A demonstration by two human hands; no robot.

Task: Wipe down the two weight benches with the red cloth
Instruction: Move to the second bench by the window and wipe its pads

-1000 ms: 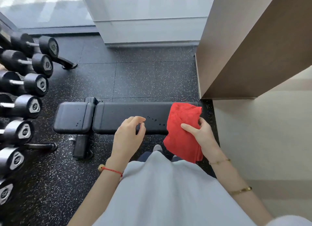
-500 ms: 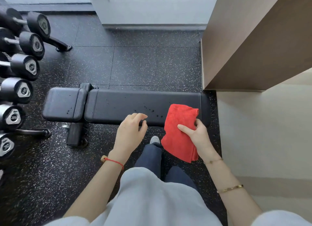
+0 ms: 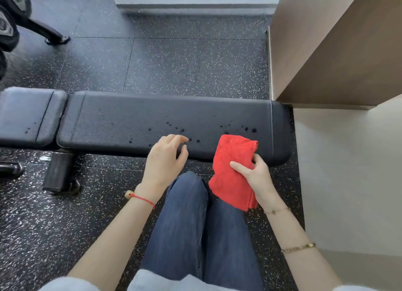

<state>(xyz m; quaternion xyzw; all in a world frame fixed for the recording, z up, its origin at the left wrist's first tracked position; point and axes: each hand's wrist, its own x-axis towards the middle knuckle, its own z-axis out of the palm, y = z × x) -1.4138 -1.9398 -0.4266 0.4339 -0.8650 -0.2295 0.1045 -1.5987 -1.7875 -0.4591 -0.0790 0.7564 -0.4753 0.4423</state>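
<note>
A black padded weight bench [image 3: 134, 121] lies crosswise in front of me, with dark wet spots scattered over its long pad. Its shorter seat pad [image 3: 26, 114] is at the left. My right hand [image 3: 253, 177] grips a folded red cloth [image 3: 230, 166], whose top end hangs over the bench's near right edge. My left hand [image 3: 165, 158] hovers over the near edge of the pad with loosely curled fingers and holds nothing. Only one bench is in view.
A dumbbell rack [image 3: 13, 18] stands at the far left, its foot [image 3: 55, 38] on the speckled rubber floor. The bench's base [image 3: 58, 171] sits at the lower left. A brown wall corner [image 3: 326, 51] rises at the right, close to the bench's end.
I have moved closer to the bench and the view has tilted down. Both hands have come nearer to the pad; the cloth's top now overlaps the bench's right end.
</note>
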